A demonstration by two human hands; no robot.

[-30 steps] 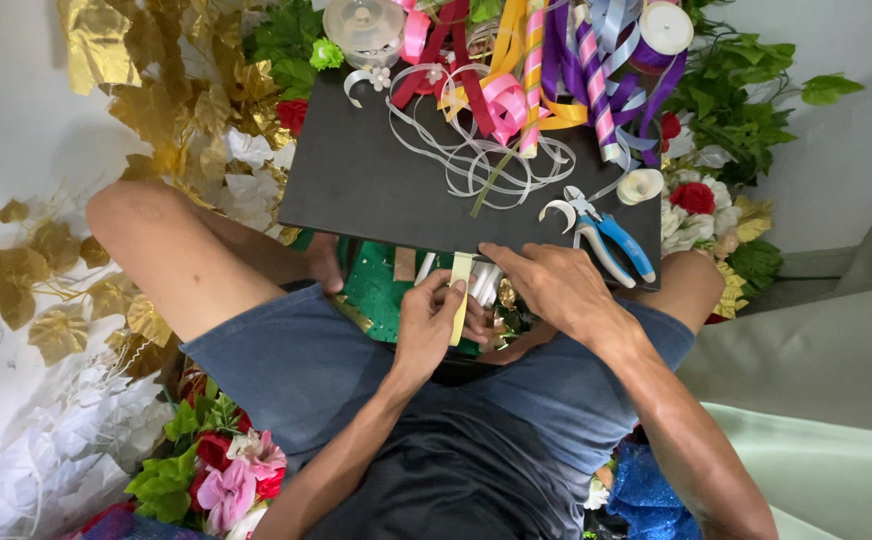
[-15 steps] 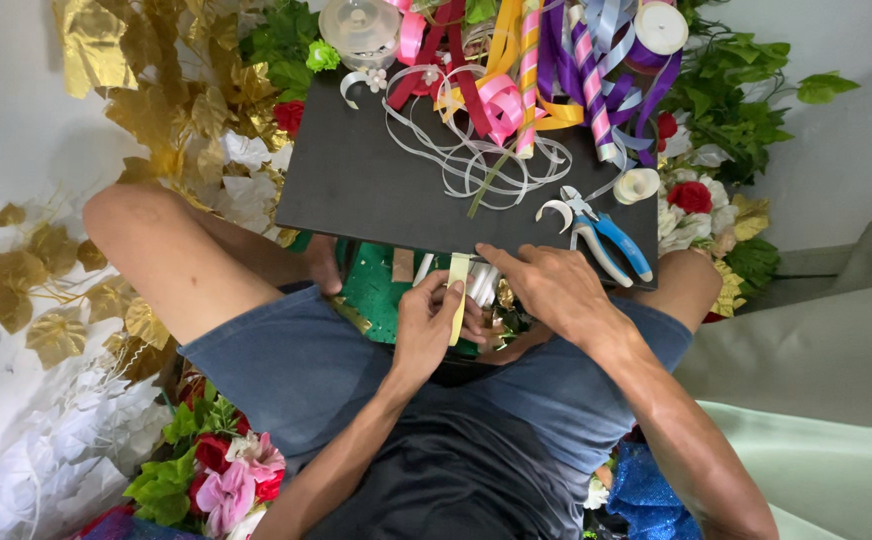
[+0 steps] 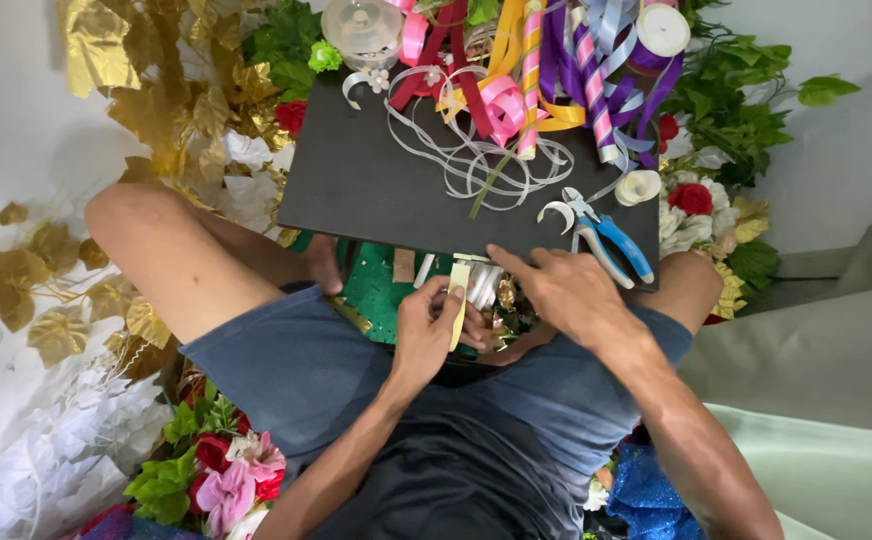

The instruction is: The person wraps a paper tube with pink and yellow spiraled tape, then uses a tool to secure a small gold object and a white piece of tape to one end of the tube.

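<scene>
Black board [image 3: 376,185] lies across my knees, its far half heaped with ribbons [image 3: 516,70] and loops of white cord [image 3: 466,160]; gold leaves [image 3: 136,70] spread on the floor beyond it. Blue-handled pliers [image 3: 606,235] lie at the board's near right corner. My right hand [image 3: 561,290] rests at the board's near edge, fingers loose, clasping nothing. My left hand [image 3: 426,325] pinches a pale yellow strip [image 3: 456,300], upright just below the board's edge
</scene>
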